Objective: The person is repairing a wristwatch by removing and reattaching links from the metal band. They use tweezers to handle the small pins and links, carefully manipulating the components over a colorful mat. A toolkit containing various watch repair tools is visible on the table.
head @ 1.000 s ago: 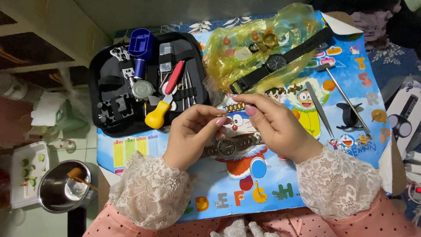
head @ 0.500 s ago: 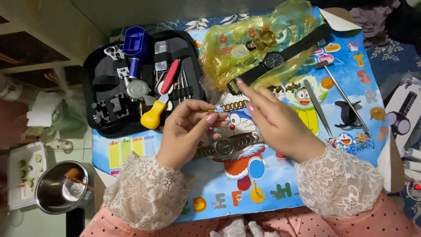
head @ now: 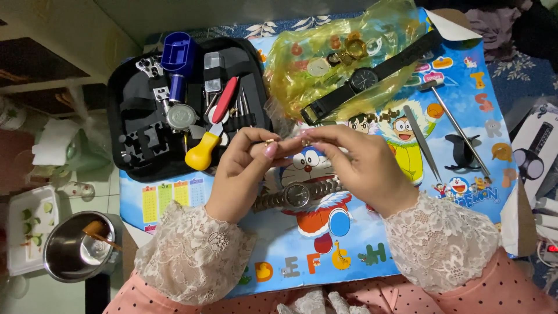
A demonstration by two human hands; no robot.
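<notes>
Head view, looking straight down on a cartoon-printed mat [head: 407, 232]. My left hand [head: 241, 174] and right hand [head: 360, 168] meet at the fingertips over the middle of it. Both are pinched nearly closed: thumb and forefinger of each press on a short strip of small gold-coloured links [head: 285, 141] stretched between them, mostly hidden by the fingers, so I can't tell its full length. The other fingers curl loosely and hold nothing I can see. Just below the hands a silver metal-band watch [head: 297, 195] lies flat on the mat, dial up, its band running out under both hands; neither hand appears to touch it. To the upper left a black tool case [head: 133, 104] lies open, with a blue holder [head: 177, 55], a red-handled tool [head: 224, 100] and a yellow-handled knife [head: 202, 156] in it; the yellow handle sits close beside my left knuckles. Above the hands a crumpled yellow plastic bag [head: 302, 70] holds small watch parts, and a black-strap watch [head: 365, 78] lies across it. Right of my right hand: tweezers [head: 421, 142] and a small hammer [head: 456, 125], well apart from the fingers. A steel pot [head: 72, 250] stands on the floor at lower left.
</notes>
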